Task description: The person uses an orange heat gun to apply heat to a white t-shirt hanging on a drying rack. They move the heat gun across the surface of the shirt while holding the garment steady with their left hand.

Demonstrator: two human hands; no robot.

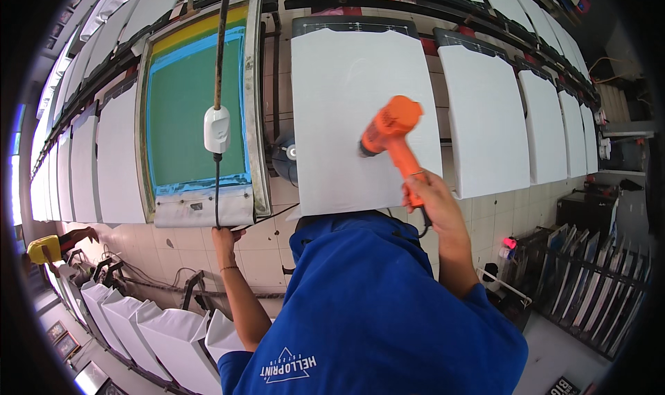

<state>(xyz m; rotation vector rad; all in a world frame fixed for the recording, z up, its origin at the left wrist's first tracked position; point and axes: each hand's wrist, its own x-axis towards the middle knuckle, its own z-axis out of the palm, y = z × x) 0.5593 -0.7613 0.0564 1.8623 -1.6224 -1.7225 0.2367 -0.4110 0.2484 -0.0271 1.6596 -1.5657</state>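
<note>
My right hand (436,198) is closed round the handle of an orange heat gun (393,126). Its dark nozzle points left and down over a white shirt (350,118) stretched flat on a dark board (350,25) in front of me. Lower on the left, my left hand (226,241) is closed on a black cord (217,187). That cord runs up to a white plug connector (217,130), which hangs from an overhead line beside the heat gun's board. Left of the shirt lies a printing screen (197,111) with green mesh, blue tape and a metal frame.
More white shirts on boards (485,118) line the rail to the right and left. Another row of covered boards (173,333) stands behind me at lower left. A rack of upright screens (589,277) is at lower right. At far left is a person's yellow sleeve (44,249).
</note>
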